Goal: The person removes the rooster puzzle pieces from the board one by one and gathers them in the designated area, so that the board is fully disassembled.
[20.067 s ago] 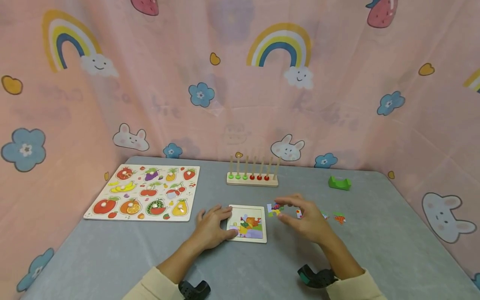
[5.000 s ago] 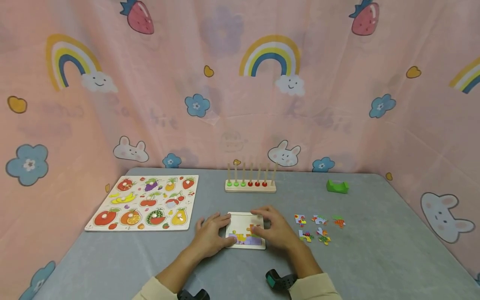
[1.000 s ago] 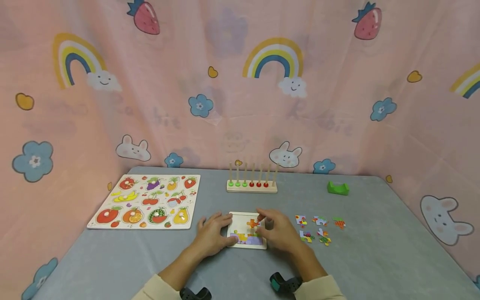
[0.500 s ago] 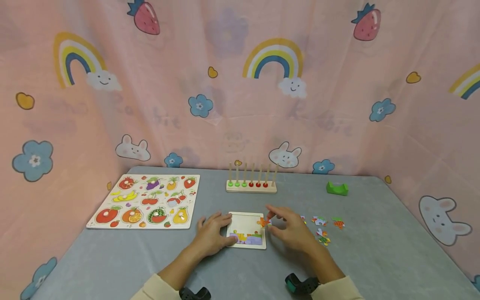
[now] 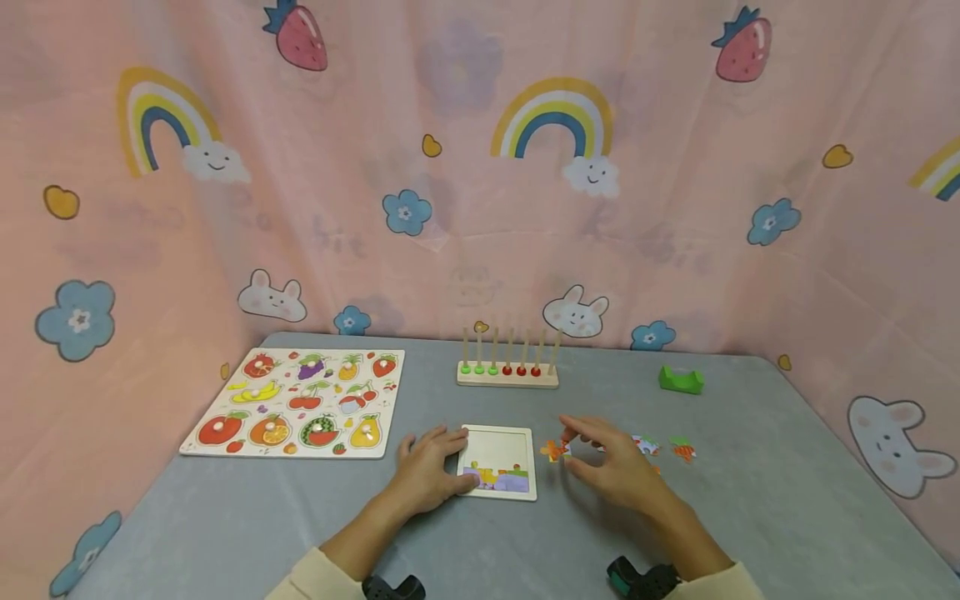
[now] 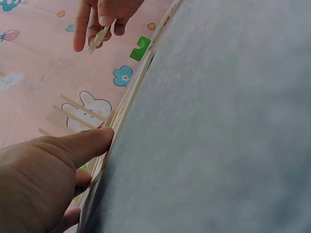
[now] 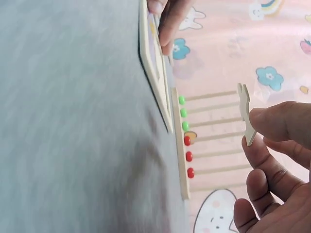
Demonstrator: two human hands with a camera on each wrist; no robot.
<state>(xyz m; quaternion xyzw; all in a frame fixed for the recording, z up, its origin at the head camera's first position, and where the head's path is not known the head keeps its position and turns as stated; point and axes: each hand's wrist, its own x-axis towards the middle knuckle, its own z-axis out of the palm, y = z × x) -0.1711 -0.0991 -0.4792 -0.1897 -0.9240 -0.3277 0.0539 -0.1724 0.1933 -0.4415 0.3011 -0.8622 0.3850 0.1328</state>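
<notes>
My left hand (image 5: 426,473) rests on the left side of a small wooden puzzle frame (image 5: 504,442), its thumb pressing the near left corner. Purple and yellow puzzle pieces (image 5: 495,477) lie along the frame's lower edge, and its upper part is bare. To the right of the frame, my right hand (image 5: 618,467) pinches an orange puzzle piece (image 5: 553,451) between thumb and fingers. In the right wrist view this puzzle piece (image 7: 244,114) is seen edge-on, raised off the table. Loose pieces (image 5: 683,451) lie beyond the right hand, some of them partly hidden by it.
A large fruit peg board (image 5: 285,446) lies at the left of the grey table. At the back stands a wooden bead rack (image 5: 507,380) with upright pegs and green and red beads. A green notched block (image 5: 681,381) sits at the back right. A printed pink curtain hangs behind.
The right hand has lifted the orange piece out of the frame and carried it right, past the frame's edge. The left hand keeps its place on the frame.
</notes>
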